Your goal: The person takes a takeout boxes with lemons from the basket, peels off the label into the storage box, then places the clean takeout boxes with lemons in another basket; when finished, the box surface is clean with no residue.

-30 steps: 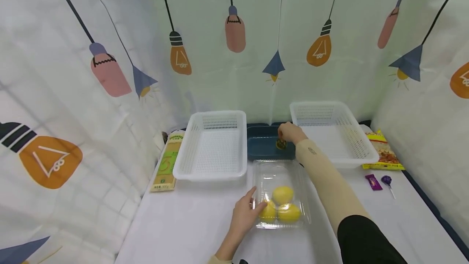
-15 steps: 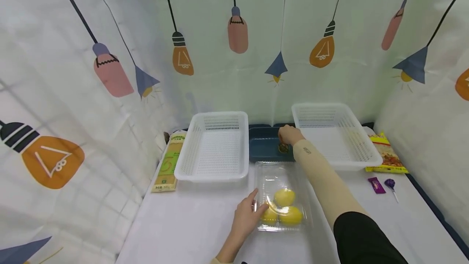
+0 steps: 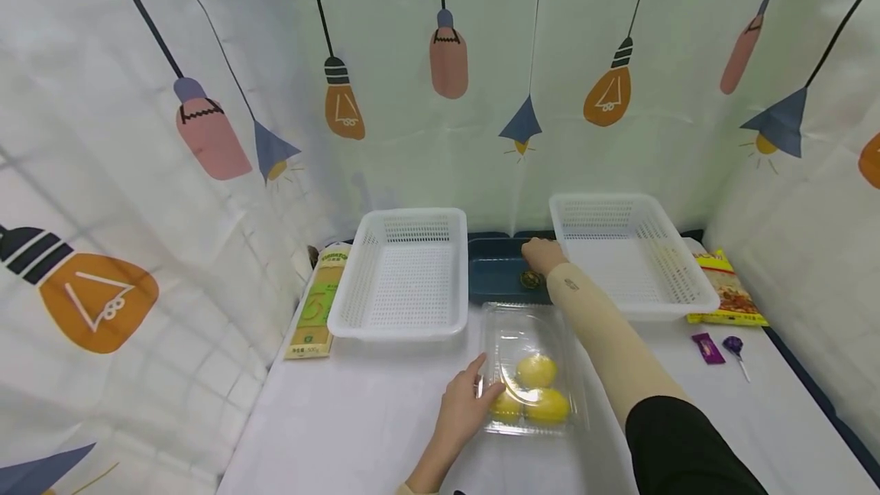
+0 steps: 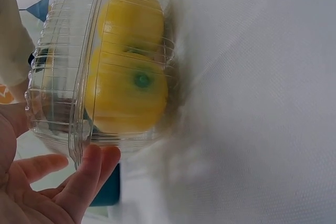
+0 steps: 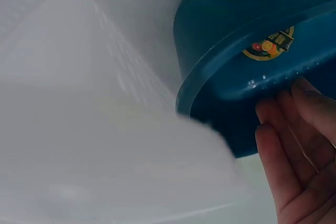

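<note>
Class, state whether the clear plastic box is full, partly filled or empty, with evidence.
Partly filled: the clear plastic box holds three yellow fruits at its near end, while none show at its far end.

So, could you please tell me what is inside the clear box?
Three yellow fruits lie in the clear box, at its end nearer the person. The box floor directly beneath them is covered, and in the head view the left hand hides part of the left edge.

Fruits [image 3: 537, 372] in box [image 3: 505, 331]; tray [image 3: 496, 262] behind box, between left basket [image 3: 419, 277] and right basket [image 3: 612, 250]; packet [image 3: 319, 304] far left, bag [image 3: 732, 296] far right.
</note>
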`<state>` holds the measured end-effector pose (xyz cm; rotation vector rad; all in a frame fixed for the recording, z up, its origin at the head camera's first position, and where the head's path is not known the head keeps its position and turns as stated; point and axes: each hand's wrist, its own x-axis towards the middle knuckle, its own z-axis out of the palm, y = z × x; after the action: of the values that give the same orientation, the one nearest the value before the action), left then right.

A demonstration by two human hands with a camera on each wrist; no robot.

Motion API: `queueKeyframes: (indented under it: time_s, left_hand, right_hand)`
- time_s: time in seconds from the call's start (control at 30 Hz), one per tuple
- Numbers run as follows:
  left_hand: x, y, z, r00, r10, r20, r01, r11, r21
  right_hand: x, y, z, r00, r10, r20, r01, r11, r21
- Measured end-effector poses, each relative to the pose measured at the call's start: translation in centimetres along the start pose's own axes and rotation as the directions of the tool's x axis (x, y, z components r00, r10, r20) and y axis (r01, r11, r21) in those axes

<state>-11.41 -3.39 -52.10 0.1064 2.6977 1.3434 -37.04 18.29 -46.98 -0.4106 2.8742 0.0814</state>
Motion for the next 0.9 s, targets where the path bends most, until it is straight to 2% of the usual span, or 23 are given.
queueKeyframes:
  time_s: [0.2,0.33,0.47,0.67,0.77,0.9]
  left_hand:
    - [0.3,0.1,0.0,1.0,0.014,-0.009,-0.014,1.0,0.013]
    - [0.2,0.1,0.1,1.0,0.028,-0.008,-0.028,0.999,0.028]
    - [-0.3,0.1,0.3,1.0,0.02,-0.009,-0.02,1.0,0.018]
    - [-0.1,0.1,0.4,0.999,0.031,-0.019,-0.031,0.999,0.01]
    - [0.1,0.0,0.4,1.0,0.025,-0.017,-0.025,1.0,0.016]
    - [0.1,-0.2,0.3,1.0,0.012,-0.02,-0.012,1.0,0.011]
  right_hand:
    - [-0.8,0.1,-0.8,1.0,-0.007,0.007,0.007,0.999,0.044]
    - [-2.2,-0.3,-2.1,0.999,-0.017,0.036,0.013,0.994,0.105]
    - [-4.8,-0.8,-3.4,0.997,-0.043,0.068,0.032,0.988,0.151]
    - [-9.6,-1.3,-5.1,0.999,-0.042,-0.033,0.048,0.98,0.193]
    - [-12.0,-1.6,-4.9,0.998,-0.021,-0.059,0.034,0.971,0.236]
    - [-15.1,-2.0,-3.4,0.994,-0.01,-0.105,0.04,0.956,0.291]
